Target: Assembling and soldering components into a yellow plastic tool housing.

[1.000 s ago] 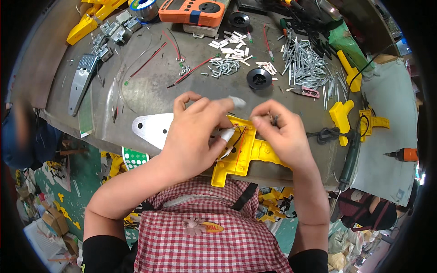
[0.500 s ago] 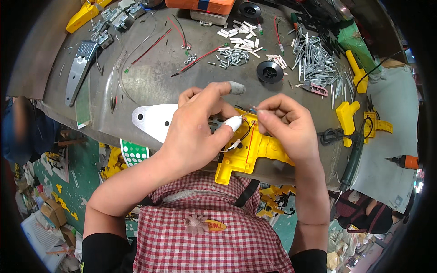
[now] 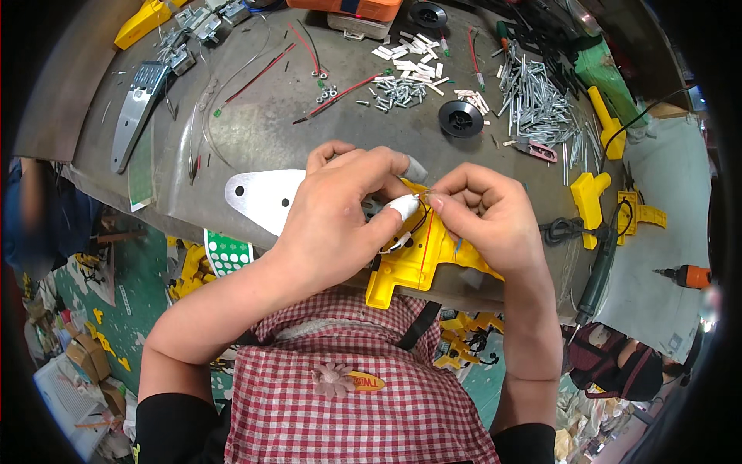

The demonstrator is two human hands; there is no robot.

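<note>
A yellow plastic housing half (image 3: 403,271) lies in front of me at the table's near edge, with thin red and black wires (image 3: 423,259) running over it. My left hand (image 3: 336,205) reaches across its left part, white covers on the thumb and a finger. Its thumb and a bent finger pinch a thin wire end. Opposite, my right hand (image 3: 487,213) is closed in a pinch on another fine wire, and the fingertips of both hands almost meet. A flat silver metal plate (image 3: 259,199) with dark holes extends leftward from under my left hand.
Beyond my hands lie a black spool (image 3: 461,119), loose screws (image 3: 398,94), white sleeves (image 3: 417,68) and a pile of long metal pins (image 3: 537,97). At the right are yellow housing parts (image 3: 589,205) and a soldering iron (image 3: 597,278). Another metal plate (image 3: 137,116) lies far left.
My right hand's fingertips have come left to meet my left thumb, bringing the wire ends together. My left hand has barely shifted.
</note>
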